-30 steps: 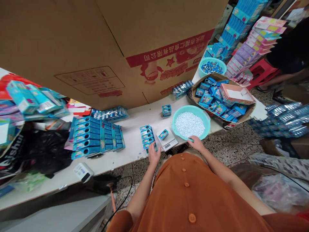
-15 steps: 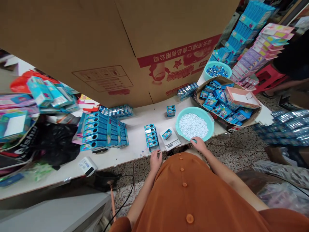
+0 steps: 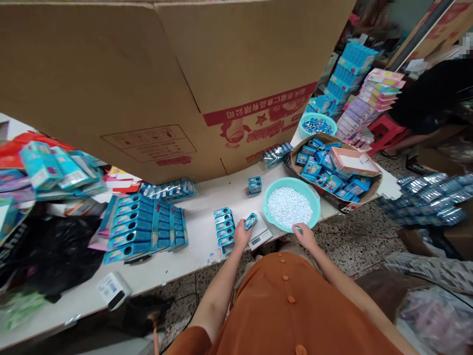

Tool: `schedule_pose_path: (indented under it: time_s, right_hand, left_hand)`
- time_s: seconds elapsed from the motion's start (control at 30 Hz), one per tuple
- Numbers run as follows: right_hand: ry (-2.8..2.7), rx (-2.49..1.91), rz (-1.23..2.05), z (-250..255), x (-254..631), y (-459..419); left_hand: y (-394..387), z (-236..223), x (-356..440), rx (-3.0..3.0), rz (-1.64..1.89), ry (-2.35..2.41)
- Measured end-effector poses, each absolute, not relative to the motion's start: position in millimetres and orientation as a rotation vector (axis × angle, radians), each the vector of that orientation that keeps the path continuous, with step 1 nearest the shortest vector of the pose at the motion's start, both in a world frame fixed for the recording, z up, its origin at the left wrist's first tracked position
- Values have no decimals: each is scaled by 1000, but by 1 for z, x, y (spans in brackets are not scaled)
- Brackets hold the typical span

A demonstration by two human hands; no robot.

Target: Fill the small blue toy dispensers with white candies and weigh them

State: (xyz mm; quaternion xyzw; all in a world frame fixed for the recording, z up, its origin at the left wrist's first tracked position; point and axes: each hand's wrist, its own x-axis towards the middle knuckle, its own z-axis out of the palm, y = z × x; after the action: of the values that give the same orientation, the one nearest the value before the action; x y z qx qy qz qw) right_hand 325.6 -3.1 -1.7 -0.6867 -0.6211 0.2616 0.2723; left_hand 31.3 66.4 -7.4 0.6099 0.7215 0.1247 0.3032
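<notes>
My left hand [image 3: 242, 234] grips a small blue box [image 3: 251, 221] by its near end, above the left side of a white digital scale [image 3: 260, 233]. Just left of that hand, a short row of blue boxes [image 3: 224, 228] stands on the white table [image 3: 201, 224]. My right hand [image 3: 306, 235] is closed at the near rim of a turquoise basin [image 3: 314, 201]. Small white candies [image 3: 289, 205] fill much of the basin. Whatever sits between the right fingertips is too small to make out. Behind the scale stand two stacked blue boxes [image 3: 254, 185].
A large cardboard carton [image 3: 155, 88] walls off the table's far side. Rows of blue boxes [image 3: 138, 222] and a small white device [image 3: 113, 290] are at left. An open carton of blue boxes [image 3: 328, 170] sits right of the basin, with another turquoise basin [image 3: 317, 126] behind.
My left hand has moved from the table edge up to the scale and taken hold of the blue box there. My right hand stays at the basin's near rim. The view has shifted somewhat.
</notes>
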Motion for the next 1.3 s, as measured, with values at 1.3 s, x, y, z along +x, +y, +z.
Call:
schedule_pose_path:
  time_s: [1.3]
  right_hand:
    - [-2132, -1834, 754, -19, 373, 41]
  left_hand:
    - [64, 80, 143, 1807, 726, 1676]
